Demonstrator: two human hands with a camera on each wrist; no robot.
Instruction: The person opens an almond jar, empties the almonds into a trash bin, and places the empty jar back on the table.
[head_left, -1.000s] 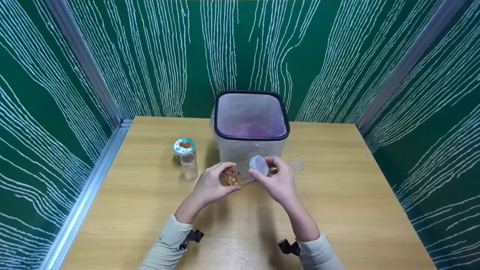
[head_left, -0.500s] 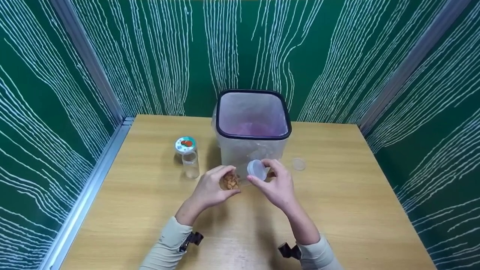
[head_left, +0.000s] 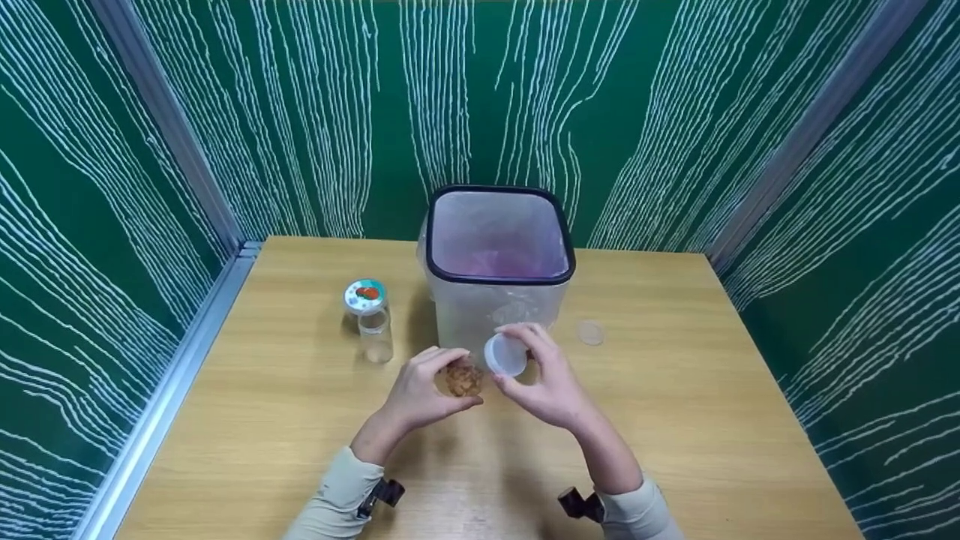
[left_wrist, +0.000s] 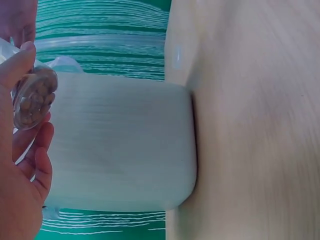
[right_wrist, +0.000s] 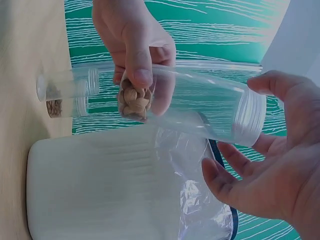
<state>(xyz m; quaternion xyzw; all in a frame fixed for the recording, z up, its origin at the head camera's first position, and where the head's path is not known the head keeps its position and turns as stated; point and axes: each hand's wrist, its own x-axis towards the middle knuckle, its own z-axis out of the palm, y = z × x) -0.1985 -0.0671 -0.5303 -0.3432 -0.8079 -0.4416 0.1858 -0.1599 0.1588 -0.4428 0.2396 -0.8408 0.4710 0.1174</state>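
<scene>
My left hand grips the bottom end of a tall clear plastic jar with brown nuts gathered at its base. The jar is tilted, its ringed top end raised toward my right hand. There, the thumb and fingers of the right hand hold a translucent round lid at the jar's mouth. In the left wrist view the nuts show through the jar's round base, between the curled fingers and thumb.
Just beyond the hands stands a pale square bin with a black rim and clear liner. To its left are a jar with a colourful lid and a clear uncapped jar. A thin clear disc lies right of the bin.
Both hands have drawn the jar slightly back toward the body. The lid has shifted a little left and its face now turns more toward the head camera.
</scene>
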